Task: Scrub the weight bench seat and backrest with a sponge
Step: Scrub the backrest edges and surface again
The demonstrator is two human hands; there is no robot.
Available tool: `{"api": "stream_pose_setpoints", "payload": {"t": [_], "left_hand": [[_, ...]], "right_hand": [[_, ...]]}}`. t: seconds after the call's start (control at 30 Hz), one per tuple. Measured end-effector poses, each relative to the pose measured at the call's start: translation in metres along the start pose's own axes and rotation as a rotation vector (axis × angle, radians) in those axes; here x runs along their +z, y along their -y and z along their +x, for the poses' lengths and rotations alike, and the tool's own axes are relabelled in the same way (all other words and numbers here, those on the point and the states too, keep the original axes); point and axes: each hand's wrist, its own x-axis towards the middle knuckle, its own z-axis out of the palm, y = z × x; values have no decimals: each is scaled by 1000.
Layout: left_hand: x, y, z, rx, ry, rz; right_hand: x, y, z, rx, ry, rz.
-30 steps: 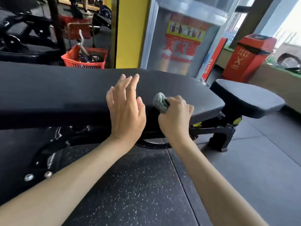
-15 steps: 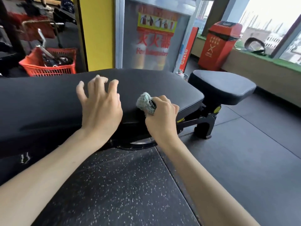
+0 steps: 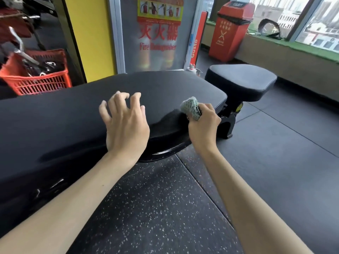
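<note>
**A:** Where is the sponge sitting?

**B:** The right hand (image 3: 203, 125) is gripping the small grey-green mesh-covered sponge (image 3: 189, 106). Its fingers (image 3: 209, 109) are curling tightly round it and pressing it against the near edge of the long black padded backrest (image 3: 55, 116). That is close to the end facing the seat, and the padding is dimpling just beside the sponge.

**A:** And the other hand?

**B:** The left hand (image 3: 126, 127) is resting on the same surface, just left of the sponge and not touching it. Its palm is lying over the near edge. The fingers are spreading wide and arching, with the tips touching the pad and holding nothing.

**A:** Is the seat getting any attention?

**B:** The smaller black padded seat (image 3: 240, 79) is standing apart, beyond the right end of the backrest, with neither hand touching it. A black metal frame with a yellow knob (image 3: 239, 107) is showing between the two pads.

**A:** What is lying around the bench?

**B:** Speckled black rubber flooring (image 3: 156, 208) is running underneath. A red plastic basket (image 3: 36, 79) with metal handles in it is sitting behind the backrest on the left. A grey fire extinguisher cabinet (image 3: 157, 52) is standing straight behind, and a red lidded bin (image 3: 231, 32) is standing by the window ledge on the right.
</note>
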Motion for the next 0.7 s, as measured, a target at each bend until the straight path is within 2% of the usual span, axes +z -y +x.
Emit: {"api": "stream_pose_setpoints", "payload": {"t": [0.07,0.1,0.27,0.33,0.37,0.47,0.6,0.67,0.7], "left_hand": [[0,0,0,6,0,-22],[-1,0,-1,6,-5,-37],[-2,1,-1,3,23,-115],[-4,1,1,-6,49,-130],[-5,1,1,-10,66,-130],[-12,2,3,-41,123,-126],[-13,3,0,-21,100,-96],[-14,4,0,-10,104,-76],[-14,4,0,-12,113,-78]], "right_hand": [[0,7,12,108,-20,-60],[2,13,10,100,-13,-98],[-6,27,-12,-133,208,-226],[-11,31,3,-71,260,-365],[-11,35,10,5,233,-411],[9,59,-3,89,128,-368],[27,69,-29,-157,250,-223],[21,57,-9,-219,301,-361],[19,48,4,-182,290,-425]]}}
